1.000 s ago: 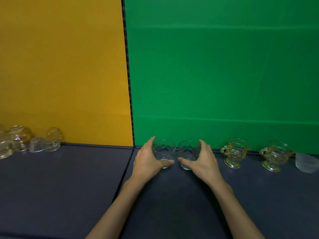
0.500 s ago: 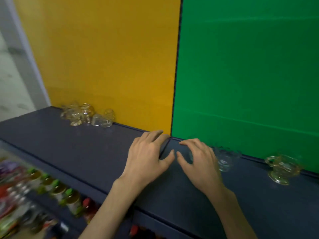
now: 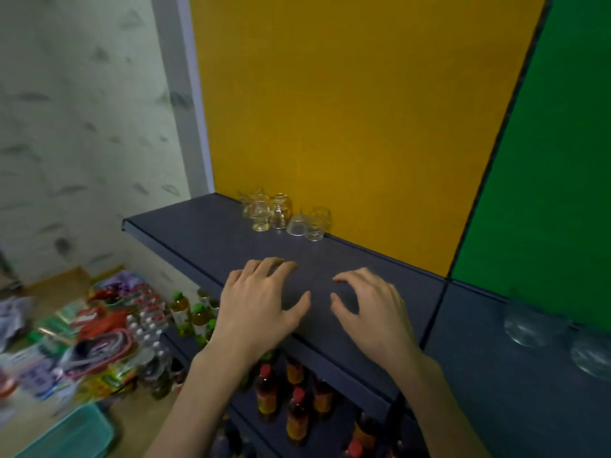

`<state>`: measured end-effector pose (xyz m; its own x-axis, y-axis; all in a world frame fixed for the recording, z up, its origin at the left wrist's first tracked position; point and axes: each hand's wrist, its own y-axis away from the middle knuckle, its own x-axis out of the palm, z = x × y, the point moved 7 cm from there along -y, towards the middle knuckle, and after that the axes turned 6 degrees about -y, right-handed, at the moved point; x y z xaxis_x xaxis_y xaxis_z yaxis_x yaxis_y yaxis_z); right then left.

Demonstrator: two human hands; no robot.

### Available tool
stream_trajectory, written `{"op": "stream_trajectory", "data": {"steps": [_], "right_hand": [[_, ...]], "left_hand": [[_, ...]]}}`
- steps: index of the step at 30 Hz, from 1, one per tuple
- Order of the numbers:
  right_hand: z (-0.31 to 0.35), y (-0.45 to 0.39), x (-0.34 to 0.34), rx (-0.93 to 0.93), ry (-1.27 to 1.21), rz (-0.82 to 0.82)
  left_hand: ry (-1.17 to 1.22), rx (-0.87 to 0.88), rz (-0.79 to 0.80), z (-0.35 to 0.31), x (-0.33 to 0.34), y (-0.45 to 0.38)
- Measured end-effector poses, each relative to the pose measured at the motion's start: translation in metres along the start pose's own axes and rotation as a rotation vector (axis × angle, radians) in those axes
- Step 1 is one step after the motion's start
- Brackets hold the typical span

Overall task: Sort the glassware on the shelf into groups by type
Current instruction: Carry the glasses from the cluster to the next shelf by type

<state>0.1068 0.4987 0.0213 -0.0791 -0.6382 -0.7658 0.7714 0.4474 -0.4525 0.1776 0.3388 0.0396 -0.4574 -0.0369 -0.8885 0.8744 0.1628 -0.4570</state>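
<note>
A cluster of several clear and amber glasses [image 3: 284, 214] stands at the back of the dark blue shelf [image 3: 211, 246], against the yellow panel. Two clear patterned tumblers [image 3: 525, 325] sit blurred at the right, before the green panel. My left hand [image 3: 261, 304] hovers over the shelf's front part with fingers spread and holds nothing. My right hand [image 3: 370, 305] is beside it, fingers loosely curled and empty. Both hands are well short of the cluster and left of the tumblers.
Below the shelf's front edge, a lower shelf holds bottles with red caps [image 3: 297, 404] and green caps [image 3: 188, 312]. Colourful packets [image 3: 82, 335] and a teal tub [image 3: 72, 434] lie on the floor at the left. A patterned wall stands at the left.
Both hands let go of the two tumblers and moved left along the shelf. My view swung left and down, so the glass cluster is now ahead and the tumblers at the right edge.
</note>
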Motion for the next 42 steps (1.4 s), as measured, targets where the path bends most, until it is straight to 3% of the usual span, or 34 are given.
{"op": "stream_trajectory", "data": {"steps": [12,19,30,37,42], "right_hand": [[0.157,-0.074,0.144,0.026,0.012,0.011],[0.191,-0.123,0.192,0.085,0.04,0.012],[0.138,-0.226,0.226,0.226,0.08,-0.139],[0.093,-0.287,0.202,0.304,0.124,-0.305],[0.074,-0.297,0.206,0.381,0.15,-0.32]], "left_hand": [[0.017,0.0,0.034,0.229,0.01,-0.006],[0.085,0.006,0.004,0.312,0.016,-0.039],[0.111,0.117,0.034,0.356,0.079,-0.16],[0.155,0.211,-0.032,0.344,0.101,-0.283],[0.174,0.288,0.052,0.328,0.146,-0.327]]}}
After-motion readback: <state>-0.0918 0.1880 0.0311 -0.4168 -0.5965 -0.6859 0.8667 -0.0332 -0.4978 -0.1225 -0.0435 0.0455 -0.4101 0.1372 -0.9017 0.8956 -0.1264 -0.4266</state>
